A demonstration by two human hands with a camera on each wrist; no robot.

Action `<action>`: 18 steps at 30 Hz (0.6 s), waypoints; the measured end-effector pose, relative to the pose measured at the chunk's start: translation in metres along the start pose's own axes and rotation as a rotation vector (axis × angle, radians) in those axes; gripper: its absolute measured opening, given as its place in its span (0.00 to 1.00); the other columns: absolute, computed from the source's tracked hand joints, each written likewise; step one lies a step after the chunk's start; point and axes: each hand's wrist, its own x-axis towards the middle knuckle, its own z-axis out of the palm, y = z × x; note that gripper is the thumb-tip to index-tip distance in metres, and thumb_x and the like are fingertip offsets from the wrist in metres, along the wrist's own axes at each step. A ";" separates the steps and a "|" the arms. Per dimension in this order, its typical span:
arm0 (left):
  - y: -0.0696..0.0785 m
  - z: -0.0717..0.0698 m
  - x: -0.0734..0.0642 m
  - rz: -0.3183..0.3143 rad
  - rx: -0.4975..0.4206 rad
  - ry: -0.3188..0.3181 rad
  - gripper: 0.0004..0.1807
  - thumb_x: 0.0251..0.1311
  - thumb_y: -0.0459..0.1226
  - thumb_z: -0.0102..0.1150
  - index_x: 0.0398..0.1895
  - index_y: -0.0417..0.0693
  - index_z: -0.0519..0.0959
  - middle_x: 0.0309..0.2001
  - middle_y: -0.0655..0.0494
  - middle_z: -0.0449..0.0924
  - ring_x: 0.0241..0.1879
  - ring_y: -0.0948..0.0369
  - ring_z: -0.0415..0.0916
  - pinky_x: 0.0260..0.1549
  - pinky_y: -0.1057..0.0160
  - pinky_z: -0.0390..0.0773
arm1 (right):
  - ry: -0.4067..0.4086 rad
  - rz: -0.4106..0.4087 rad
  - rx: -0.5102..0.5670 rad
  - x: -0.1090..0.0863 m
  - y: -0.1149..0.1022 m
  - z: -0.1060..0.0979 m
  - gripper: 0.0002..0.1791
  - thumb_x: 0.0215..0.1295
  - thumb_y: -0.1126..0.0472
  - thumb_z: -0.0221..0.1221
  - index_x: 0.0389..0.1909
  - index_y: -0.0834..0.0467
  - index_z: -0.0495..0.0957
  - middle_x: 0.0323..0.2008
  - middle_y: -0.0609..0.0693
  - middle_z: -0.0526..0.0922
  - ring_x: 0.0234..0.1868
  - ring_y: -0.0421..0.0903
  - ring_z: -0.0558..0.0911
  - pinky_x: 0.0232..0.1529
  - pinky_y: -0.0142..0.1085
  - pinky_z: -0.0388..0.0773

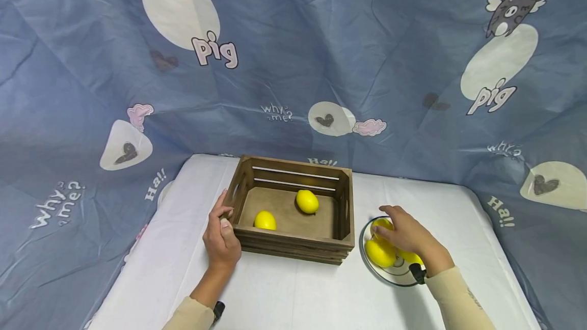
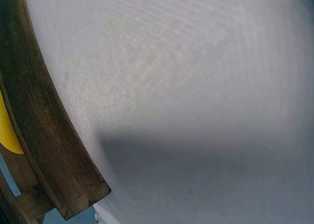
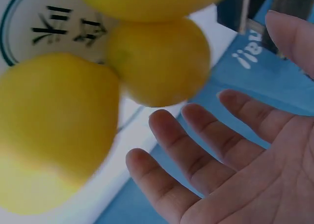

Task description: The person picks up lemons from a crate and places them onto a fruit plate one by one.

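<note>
My left hand (image 1: 222, 238) grips the left end of a brown wooden crate (image 1: 293, 246), its thumb by the near corner. Inside the crate lie two lemons, one lemon (image 1: 307, 201) toward the back right and another lemon (image 1: 265, 220) by the front wall. My right hand (image 1: 408, 233) is over a round plate (image 1: 390, 272) with a dark rim. Three lemons sit on that plate; the front one (image 1: 380, 253) shows best. In the right wrist view, the fingers are spread and nearly straight beside the small-looking lemon (image 3: 159, 62), with nothing in the palm.
A white cloth (image 1: 293, 299) covers the table under the crate and plate. Behind and at both sides hangs a blue printed curtain (image 1: 275, 80). The plate stands just right of the crate's near right corner.
</note>
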 end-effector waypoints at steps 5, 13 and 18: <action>0.000 0.000 0.000 0.001 0.001 0.002 0.22 0.72 0.39 0.33 0.45 0.31 0.76 0.66 0.43 0.79 0.21 0.69 0.54 0.19 0.69 0.59 | 0.040 -0.050 0.002 -0.002 -0.013 -0.009 0.43 0.71 0.47 0.63 0.78 0.64 0.60 0.72 0.70 0.67 0.68 0.69 0.72 0.66 0.67 0.67; 0.000 0.001 0.001 0.011 -0.005 0.011 0.22 0.71 0.38 0.33 0.44 0.31 0.76 0.65 0.40 0.80 0.21 0.69 0.54 0.19 0.68 0.59 | 0.108 -0.126 0.011 -0.004 -0.042 -0.021 0.47 0.72 0.45 0.63 0.82 0.61 0.54 0.75 0.67 0.64 0.72 0.67 0.67 0.68 0.66 0.65; -0.001 0.001 0.001 0.015 -0.007 0.018 0.22 0.72 0.39 0.33 0.44 0.30 0.76 0.65 0.40 0.80 0.21 0.69 0.55 0.21 0.67 0.65 | 0.128 -0.169 -0.013 -0.005 -0.063 -0.028 0.47 0.71 0.47 0.65 0.83 0.58 0.53 0.77 0.65 0.62 0.75 0.66 0.64 0.69 0.65 0.64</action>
